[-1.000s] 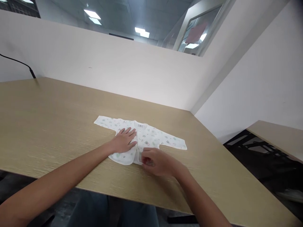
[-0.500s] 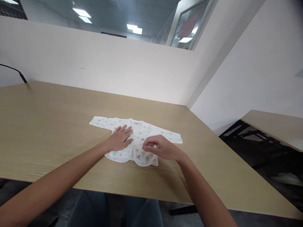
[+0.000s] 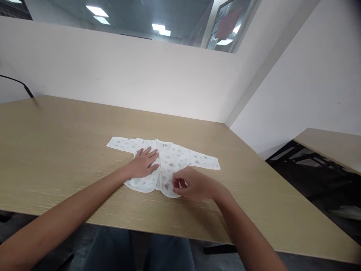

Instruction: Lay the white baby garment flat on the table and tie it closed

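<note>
A small white baby shirt with a pale print of little figures lies spread out, its sleeves stretched to both sides and its front parted at the middle. My left hand rests flat on the left front panel, fingers spread. Over the lower right panel, my right hand is closed, thumb and fingers curled together at the cloth near the side hem. That hand covers the panel's outer lower corner. The fingertips seem to pinch the fabric there.
The shirt lies on a wooden table, whose front edge runs just before my legs. A white wall with a window above borders the back. At the far left is a black cable. Another table stands at the right.
My right hand has moved down and slightly right, to the lower side of the shirt's right panel. My left hand stays flat in place. The view has shifted slightly.
</note>
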`<state>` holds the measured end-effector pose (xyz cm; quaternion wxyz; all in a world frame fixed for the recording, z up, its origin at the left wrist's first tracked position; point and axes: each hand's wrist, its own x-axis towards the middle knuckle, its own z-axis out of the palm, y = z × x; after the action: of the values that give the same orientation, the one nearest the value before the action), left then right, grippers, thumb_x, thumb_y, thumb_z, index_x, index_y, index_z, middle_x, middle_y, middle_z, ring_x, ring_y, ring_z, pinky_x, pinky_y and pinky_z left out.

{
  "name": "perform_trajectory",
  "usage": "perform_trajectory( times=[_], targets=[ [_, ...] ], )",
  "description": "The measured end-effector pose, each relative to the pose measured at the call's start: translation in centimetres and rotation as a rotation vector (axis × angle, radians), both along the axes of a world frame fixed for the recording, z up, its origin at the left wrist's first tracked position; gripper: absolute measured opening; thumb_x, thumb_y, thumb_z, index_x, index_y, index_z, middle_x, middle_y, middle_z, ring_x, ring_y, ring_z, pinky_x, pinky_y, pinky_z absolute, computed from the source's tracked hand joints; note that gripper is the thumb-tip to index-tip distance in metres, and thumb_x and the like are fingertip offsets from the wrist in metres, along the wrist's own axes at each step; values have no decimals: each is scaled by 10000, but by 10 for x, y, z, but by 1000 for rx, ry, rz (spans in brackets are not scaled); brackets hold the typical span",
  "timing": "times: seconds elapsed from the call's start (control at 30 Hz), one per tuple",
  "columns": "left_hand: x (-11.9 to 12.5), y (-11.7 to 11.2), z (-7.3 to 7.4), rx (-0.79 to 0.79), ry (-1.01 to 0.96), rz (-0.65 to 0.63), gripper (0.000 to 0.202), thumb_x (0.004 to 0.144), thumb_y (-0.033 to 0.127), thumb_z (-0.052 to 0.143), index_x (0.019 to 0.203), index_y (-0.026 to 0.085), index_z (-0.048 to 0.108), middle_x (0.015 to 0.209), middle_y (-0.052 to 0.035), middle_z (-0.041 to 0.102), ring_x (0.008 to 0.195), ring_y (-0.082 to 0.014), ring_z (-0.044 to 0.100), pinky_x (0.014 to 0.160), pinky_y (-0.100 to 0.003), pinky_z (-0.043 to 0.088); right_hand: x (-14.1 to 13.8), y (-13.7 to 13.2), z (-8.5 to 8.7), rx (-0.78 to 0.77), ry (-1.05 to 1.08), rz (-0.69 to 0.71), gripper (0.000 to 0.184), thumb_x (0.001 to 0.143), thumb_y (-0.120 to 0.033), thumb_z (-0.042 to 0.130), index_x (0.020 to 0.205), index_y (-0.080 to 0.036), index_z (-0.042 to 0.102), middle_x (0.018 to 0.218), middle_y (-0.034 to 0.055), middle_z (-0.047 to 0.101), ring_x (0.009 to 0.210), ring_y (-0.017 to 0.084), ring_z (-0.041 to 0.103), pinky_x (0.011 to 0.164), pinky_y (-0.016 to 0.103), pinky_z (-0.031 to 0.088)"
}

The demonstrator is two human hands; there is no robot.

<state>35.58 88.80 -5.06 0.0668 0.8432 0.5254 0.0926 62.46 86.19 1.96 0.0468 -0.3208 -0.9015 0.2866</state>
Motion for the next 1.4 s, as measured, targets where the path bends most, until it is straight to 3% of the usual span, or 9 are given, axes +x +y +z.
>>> perform_trajectory(
  times=[0.13, 0.33, 0.53, 0.77, 0.97, 1.03, 1.13, 1.23, 1.4],
  targets=[
    [-1, 1, -2, 23, 0, -10, 673, 1030, 629, 228, 1574, 249, 341, 1663, -40, 260, 1552, -325, 123, 1242, -589, 126, 1, 2, 1, 31, 34, 17, 86, 812, -285, 698, 800, -206, 665, 746, -19, 655, 667, 120, 551, 597, 245, 378],
    [-1, -1, 0, 9, 9, -3, 684, 1033, 624, 226, 1586, 230, 317, 1663, -42, 257, 1552, -320, 122, 1246, -581, 125, -23, -6, -22, 202, -7, -29, 319, 752, -409, 773, 684, -182, 560, 687, -20, 619, 605, 108, 452, 576, 263, 288],
    [-1, -1, 0, 18, 6, -4, 673, 1030, 630, 227, 1580, 256, 327, 1660, -38, 269, 1549, -324, 136, 1241, -589, 130, -32, -9, -29, 301, 30, -20, 178, 784, -175, 619, 644, -171, 509, 637, -19, 590, 588, 102, 418, 577, 267, 265],
    [-2, -1, -1, 8, -2, -5, 672, 1030, 628, 226, 1575, 250, 332, 1664, -40, 255, 1550, -321, 130, 1244, -580, 111, -35, -10, -18, 136, 247, -86, 159, 824, -174, 593, 668, -174, 564, 628, -26, 599, 584, 93, 501, 608, 236, 374],
    [-1, -2, 3, 11, 22, -14, 666, 1034, 612, 236, 1570, 230, 340, 1655, -58, 276, 1541, -307, 178, 1243, -579, 107, -28, 0, -19, -278, 327, -34, 261, 955, -336, 542, 853, -171, 717, 789, 24, 713, 652, 122, 659, 607, 224, 463],
    [0, -2, 2, 16, 24, -15, 663, 1034, 613, 234, 1565, 233, 350, 1653, -57, 281, 1537, -310, 190, 1240, -584, 113, -24, 7, -18, -269, 421, -132, 279, 968, -347, 528, 860, -166, 711, 859, 42, 728, 683, 130, 674, 596, 223, 474],
    [-1, 0, -2, 38, 26, -14, 668, 1037, 614, 220, 1564, 227, 355, 1652, -58, 283, 1536, -306, 196, 1243, -578, 104, -17, 16, -14, -115, 510, -268, 240, 946, -354, 575, 857, -170, 701, 837, 40, 720, 721, 141, 667, 631, 231, 497],
    [-2, 2, -7, 39, 28, -15, 697, 1036, 621, 195, 1587, 210, 309, 1665, -60, 243, 1548, -302, 160, 1251, -553, 110, -10, 19, -10, -86, 415, -221, 239, 926, -375, 614, 824, -175, 695, 761, 26, 703, 681, 138, 639, 619, 232, 489],
    [-2, 3, -8, -25, 70, -18, 754, 1032, 629, 151, 1621, 160, 191, 1688, -67, 123, 1564, -292, 62, 1258, -525, 109, 3, 23, -12, -432, 71, -6, 349, 939, -424, 577, 736, -159, 679, 664, 34, 678, 590, 140, 627, 560, 233, 494]
  ],
)
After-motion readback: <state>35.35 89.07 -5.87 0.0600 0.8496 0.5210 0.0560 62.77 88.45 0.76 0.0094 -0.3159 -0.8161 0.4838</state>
